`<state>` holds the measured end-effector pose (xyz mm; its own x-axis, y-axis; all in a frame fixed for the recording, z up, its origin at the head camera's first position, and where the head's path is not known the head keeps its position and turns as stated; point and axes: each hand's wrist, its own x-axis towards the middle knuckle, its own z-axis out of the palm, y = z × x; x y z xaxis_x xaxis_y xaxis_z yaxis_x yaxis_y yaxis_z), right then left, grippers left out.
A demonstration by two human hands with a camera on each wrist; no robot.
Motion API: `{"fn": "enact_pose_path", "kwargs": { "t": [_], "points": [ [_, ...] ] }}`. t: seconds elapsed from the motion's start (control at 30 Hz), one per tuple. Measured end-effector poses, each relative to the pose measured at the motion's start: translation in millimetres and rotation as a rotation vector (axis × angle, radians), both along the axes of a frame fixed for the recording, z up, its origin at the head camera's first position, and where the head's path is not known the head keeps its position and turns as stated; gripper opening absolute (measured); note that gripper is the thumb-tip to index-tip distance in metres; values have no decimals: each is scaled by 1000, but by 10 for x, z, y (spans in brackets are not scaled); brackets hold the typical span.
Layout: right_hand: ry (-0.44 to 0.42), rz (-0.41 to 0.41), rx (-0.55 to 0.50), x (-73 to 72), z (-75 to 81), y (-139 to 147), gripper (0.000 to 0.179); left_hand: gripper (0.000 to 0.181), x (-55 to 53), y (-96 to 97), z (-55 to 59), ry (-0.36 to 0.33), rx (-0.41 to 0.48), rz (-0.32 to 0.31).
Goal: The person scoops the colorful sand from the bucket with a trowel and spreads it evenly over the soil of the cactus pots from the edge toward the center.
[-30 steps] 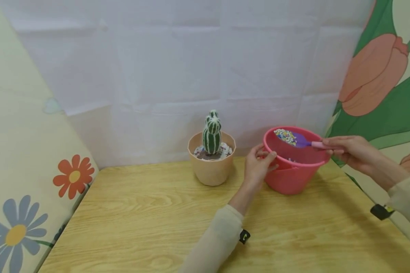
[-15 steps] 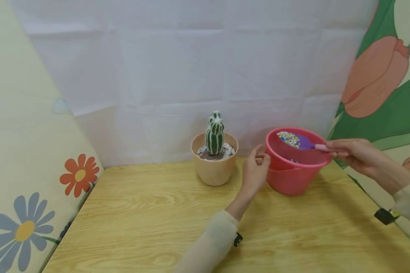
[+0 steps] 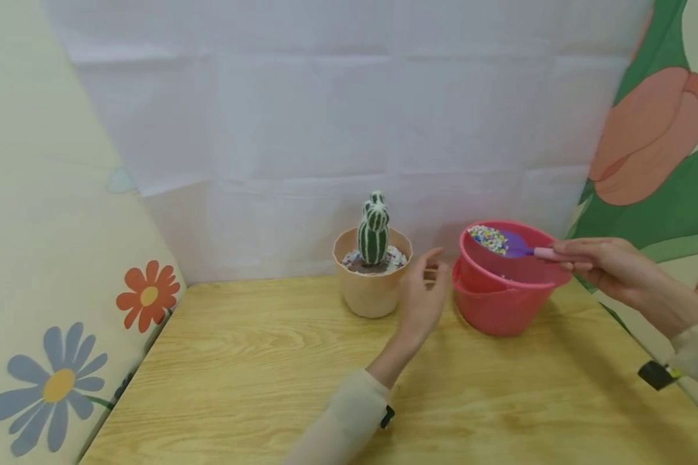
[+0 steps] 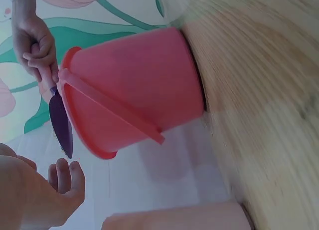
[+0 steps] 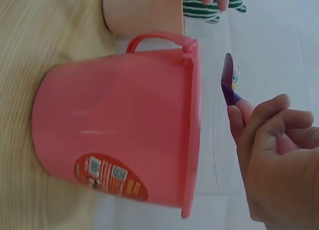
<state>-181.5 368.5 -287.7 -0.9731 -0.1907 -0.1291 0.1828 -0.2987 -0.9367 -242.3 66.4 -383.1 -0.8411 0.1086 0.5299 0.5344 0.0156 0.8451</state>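
Note:
My right hand [image 3: 607, 261] grips the pink handle of a small purple trowel [image 3: 519, 244], its blade heaped with multicoloured pebbles [image 3: 488, 239]. The trowel is held level over the mouth of a pink bucket [image 3: 500, 307]; in the right wrist view the blade [image 5: 228, 80] stands apart from the rim. My left hand [image 3: 423, 297] holds nothing, its fingers loosely bent, between the bucket and a peach flowerpot [image 3: 369, 294]. In the pot stands a green-and-white striped cactus [image 3: 373, 239], with pale pebbles [image 3: 395, 258] and a brown patch around its base.
Pot and bucket stand side by side at the back of a wooden table [image 3: 256, 374], close to a white sheet [image 3: 291, 129] on the wall. The bucket's handle [image 4: 112, 105] hangs down its side. Flower-printed panels [image 3: 651, 142] flank the table.
My left hand has let go of the bucket's rim and moved left toward the flowerpot. The loaded trowel stays over the bucket in my right hand. The head view has shifted slightly.

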Motion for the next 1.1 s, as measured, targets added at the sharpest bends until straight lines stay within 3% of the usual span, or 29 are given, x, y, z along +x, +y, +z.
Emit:
{"fn": "enact_pose_path", "kwargs": {
  "t": [0.2,0.37,0.7,0.87,1.1],
  "points": [
    [14,-20,3,-24,6,-134,28,27,-11,-210,4,164,5,10],
    [19,-5,47,-77,11,-266,27,25,-18,-397,15,266,-49,39],
    [-12,11,69,-167,6,-462,23,24,-131,-850,24,455,-208,188],
    [-18,0,81,-176,25,-503,21,21,-241,-1034,-2,475,-284,296],
    [-53,-28,106,-197,54,-571,17,22,-394,-1145,-52,461,-314,343]
  ]
}}
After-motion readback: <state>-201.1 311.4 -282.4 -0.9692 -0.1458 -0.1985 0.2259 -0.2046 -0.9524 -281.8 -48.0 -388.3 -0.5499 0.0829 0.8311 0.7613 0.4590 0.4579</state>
